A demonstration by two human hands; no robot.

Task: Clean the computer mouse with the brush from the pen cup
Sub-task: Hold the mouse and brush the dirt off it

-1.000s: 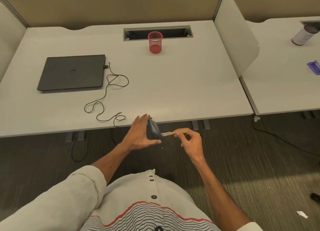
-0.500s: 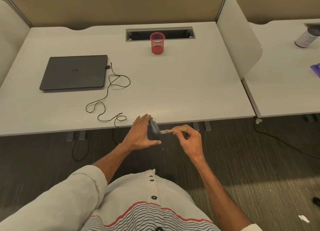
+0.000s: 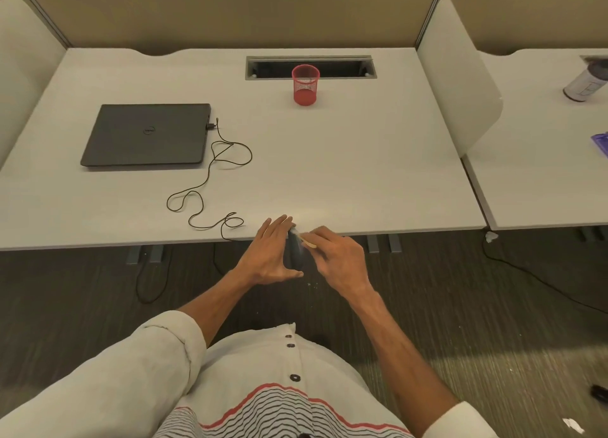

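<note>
Left hand (image 3: 273,256) clamped on dark grey computer mouse (image 3: 295,251), held on edge off the white surface (image 3: 345,161) front rim. Right hand (image 3: 339,256) fingers (image 3: 320,235) pinching tan wooden-handled brush (image 3: 306,241), bristles against mouse top. Farther back, red mesh pen cup (image 3: 305,84).

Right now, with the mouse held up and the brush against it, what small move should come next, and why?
Probably draw the brush down along the mouse. The left hand holds the mouse on edge just off the desk, and the right hand has the bristles at its far end, so the near part looks not yet brushed.
</note>
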